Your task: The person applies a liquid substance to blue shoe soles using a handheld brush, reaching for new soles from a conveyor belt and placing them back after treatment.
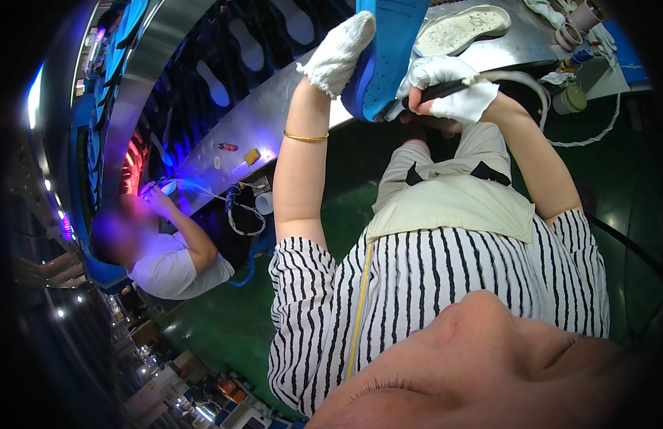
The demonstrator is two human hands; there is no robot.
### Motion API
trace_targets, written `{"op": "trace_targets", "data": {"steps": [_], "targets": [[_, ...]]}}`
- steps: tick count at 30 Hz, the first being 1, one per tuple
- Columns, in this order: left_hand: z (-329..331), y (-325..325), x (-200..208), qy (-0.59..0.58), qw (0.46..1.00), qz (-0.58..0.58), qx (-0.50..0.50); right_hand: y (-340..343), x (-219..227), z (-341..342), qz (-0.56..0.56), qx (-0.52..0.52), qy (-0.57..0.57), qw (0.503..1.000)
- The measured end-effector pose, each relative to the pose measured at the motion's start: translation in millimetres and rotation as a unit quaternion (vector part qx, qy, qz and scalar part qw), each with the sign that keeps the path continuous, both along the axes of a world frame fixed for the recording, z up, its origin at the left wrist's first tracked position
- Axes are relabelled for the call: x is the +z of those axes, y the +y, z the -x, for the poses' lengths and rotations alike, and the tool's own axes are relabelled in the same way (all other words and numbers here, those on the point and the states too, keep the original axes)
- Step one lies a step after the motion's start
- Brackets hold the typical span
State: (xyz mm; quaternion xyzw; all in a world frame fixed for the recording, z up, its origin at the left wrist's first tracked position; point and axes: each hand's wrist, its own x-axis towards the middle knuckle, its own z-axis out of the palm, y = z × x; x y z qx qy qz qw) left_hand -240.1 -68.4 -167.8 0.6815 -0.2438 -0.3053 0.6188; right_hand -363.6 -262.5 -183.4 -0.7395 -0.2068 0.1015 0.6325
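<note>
My left hand [345, 53], in a white knitted glove, grips the side of a blue shoe-shaped piece [383, 57] with small dots along its edge. Part of that piece runs out of the top of the view. My right hand [453, 89], in a white glove that leaves some fingertips bare, is closed round a slim black-handled tool [443, 90]. The tool's tip meets the blue piece's near end, and its exact kind is hard to make out. Behind my right hand, a whitish shoe sole [463, 30] lies on the metal table [513, 51].
A pale hose [535, 86] loops beside my right wrist. Spools [585, 18] and a small round can [571, 100] stand at the far right. On the left, a co-worker [177, 250] sits at a metal ledge [238, 132] under purple light. Several soles [247, 44] lie on a dark rack beyond.
</note>
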Motion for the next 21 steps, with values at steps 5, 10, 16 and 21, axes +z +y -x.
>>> {"op": "trace_targets", "data": {"steps": [5, 10, 16, 21], "targets": [[-3.8, -9.1, 1.7, 0.065, 0.997, -0.021, 0.026, -5.1, 2.7, -10.0, -0.038, -0.016, -0.062, 0.997], [-5.1, -9.8, 2.9, 0.111, 0.99, -0.047, 0.07, 3.0, -6.7, -11.8, 0.039, -0.02, -0.091, 0.995], [-3.7, -9.0, 9.2, 0.109, 0.99, -0.056, 0.071, -11.7, 0.5, -26.5, -0.009, -0.083, -0.121, 0.989], [-14.6, -4.2, 0.1, 0.121, 0.988, -0.021, 0.095, -23.7, 8.1, -30.7, 0.056, 0.004, -0.12, 0.991]]}}
